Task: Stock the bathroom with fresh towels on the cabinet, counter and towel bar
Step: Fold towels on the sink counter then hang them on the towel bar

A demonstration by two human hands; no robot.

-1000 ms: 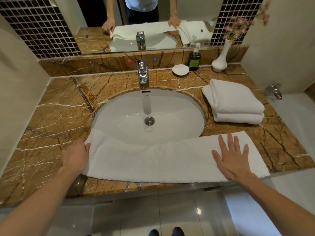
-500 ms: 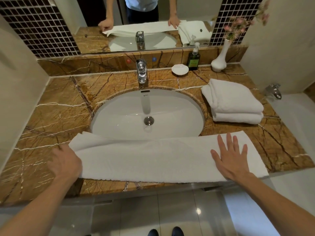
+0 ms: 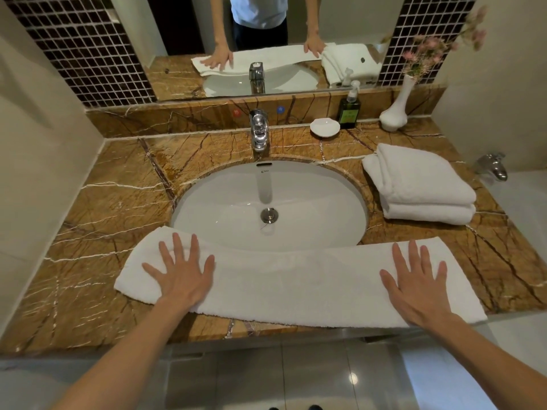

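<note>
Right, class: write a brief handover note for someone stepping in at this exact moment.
Left hand: open, flat on the left end of the long towel.
Right hand: open, flat on its right end.
The long towel lies across the counter front, its far edge overlapping the sink rim.
Done: folded towels stacked right of the sink.
Left: cabinet and towel bar, not in view.

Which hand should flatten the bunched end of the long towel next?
Left. The left hand already lies flat on the long towel at its bunched end; the right hand presses the far, smoother end.
</note>
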